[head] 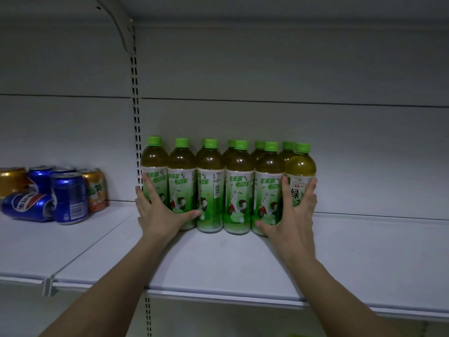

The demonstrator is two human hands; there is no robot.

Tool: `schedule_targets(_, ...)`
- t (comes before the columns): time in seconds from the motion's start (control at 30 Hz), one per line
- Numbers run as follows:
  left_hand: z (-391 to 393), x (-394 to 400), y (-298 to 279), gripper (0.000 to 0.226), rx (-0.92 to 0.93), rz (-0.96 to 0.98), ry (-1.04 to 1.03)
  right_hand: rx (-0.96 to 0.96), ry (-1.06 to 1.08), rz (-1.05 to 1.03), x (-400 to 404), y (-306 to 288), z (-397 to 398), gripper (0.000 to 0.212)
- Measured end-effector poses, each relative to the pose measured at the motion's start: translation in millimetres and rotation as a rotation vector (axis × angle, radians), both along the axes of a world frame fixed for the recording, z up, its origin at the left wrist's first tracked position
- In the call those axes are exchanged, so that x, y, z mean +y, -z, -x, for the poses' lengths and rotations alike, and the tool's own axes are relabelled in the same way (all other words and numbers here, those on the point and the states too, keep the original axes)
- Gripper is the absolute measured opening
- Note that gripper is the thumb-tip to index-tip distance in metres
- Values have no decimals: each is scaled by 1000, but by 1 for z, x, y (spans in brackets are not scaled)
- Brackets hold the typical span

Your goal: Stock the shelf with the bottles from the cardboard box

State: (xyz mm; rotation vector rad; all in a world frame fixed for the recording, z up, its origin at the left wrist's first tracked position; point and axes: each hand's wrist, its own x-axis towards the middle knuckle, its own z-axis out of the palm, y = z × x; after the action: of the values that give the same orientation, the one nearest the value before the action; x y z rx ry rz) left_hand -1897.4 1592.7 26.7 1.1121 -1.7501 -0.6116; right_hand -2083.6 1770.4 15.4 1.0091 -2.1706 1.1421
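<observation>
Both bare forearms are reaching over the front edge of the white shelf [218, 268], with the left hand [159, 210] lying spread and flat against the leftmost green tea bottle [154, 181] and the right hand [295, 210] lying spread and flat against the rightmost green tea bottle [301, 176]. Green-capped bottles are standing upright in two rows at the back of the shelf, touching side by side, bracketed between the two open palms. Blue and orange soda cans [69, 198] are sitting on the adjoining shelf section to the left, one blue can [28, 206] lying on its side.
</observation>
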Motion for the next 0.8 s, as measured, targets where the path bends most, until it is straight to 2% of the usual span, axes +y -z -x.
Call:
schedule_targets(0.2, 4, 8, 2, 151, -87, 125, 0, 3, 12, -3, -2, 1, 1, 124)
schedule_targets(0.57, -1, 18, 3, 140, -240, 68, -2, -15, 12, -27, 8, -3, -5, 123)
schedule_targets(0.67, -8, 36, 3, 134, -366, 78, 28, -13, 4, -76, 27, -8, -12, 110)
schedule_targets(0.8, -16, 55, -4, 117, -487, 167, 83, 84, 89, -83, 49, -17, -25, 79)
